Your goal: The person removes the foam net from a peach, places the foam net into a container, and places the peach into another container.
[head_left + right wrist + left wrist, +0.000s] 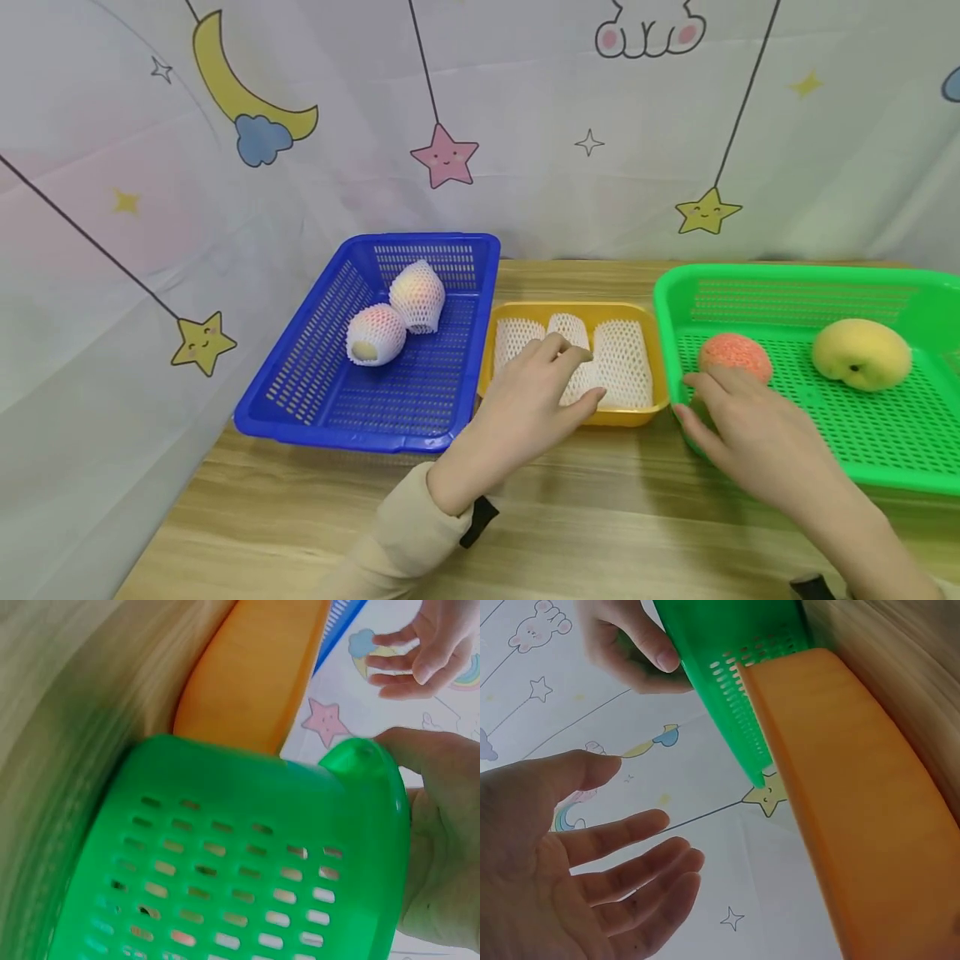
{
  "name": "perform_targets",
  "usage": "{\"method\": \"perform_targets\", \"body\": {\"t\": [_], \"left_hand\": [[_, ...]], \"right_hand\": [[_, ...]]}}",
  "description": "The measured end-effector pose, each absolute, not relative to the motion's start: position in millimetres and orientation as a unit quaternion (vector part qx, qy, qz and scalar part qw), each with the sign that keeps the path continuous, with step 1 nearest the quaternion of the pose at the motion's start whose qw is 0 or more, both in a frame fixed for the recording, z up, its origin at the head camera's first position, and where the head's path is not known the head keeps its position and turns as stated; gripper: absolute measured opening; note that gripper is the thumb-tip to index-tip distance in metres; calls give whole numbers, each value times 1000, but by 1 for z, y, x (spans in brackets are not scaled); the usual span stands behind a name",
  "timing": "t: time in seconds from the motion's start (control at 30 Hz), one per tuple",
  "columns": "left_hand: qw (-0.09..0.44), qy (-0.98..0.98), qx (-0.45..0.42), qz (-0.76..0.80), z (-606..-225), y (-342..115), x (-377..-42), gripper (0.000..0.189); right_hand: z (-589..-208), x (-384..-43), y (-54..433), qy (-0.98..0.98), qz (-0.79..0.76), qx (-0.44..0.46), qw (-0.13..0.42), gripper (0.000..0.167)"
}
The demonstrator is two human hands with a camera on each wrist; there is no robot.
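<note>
My left hand hovers over a yellow tray of several white foam fruit nets. Its fingers are spread and loosely bent, with nothing held, as the left wrist view also shows. My right hand reaches over the left rim of a green basket, its fingers beside a round, rough-skinned pinkish-red fruit. Whether they touch that fruit is hidden. In the right wrist view, the basket wall hides the fingers of the right hand. A yellow fruit sits farther right in the basket.
A blue basket on the left holds two fruits wrapped in foam nets, one at the back and one nearer. All containers stand on a wood-grain table, before a printed cloth.
</note>
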State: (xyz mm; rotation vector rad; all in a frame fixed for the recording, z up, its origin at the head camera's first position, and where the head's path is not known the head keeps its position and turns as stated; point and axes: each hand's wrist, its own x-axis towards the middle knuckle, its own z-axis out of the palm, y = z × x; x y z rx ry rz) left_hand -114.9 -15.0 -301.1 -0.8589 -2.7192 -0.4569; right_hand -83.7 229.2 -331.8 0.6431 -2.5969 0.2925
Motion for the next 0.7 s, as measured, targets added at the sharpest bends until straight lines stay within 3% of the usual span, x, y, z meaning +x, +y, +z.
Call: {"method": "perform_targets", "body": {"t": [0.33, 0.7], "left_hand": [[204, -910, -332, -144, -305, -45, -106, 26], [234, -912, -311, -131, -303, -85, -100, 23]], "right_hand": [[-341, -82, 214, -945, 105, 185, 247, 27], [-353, -86, 210, -939, 99, 182, 276, 26]]}}
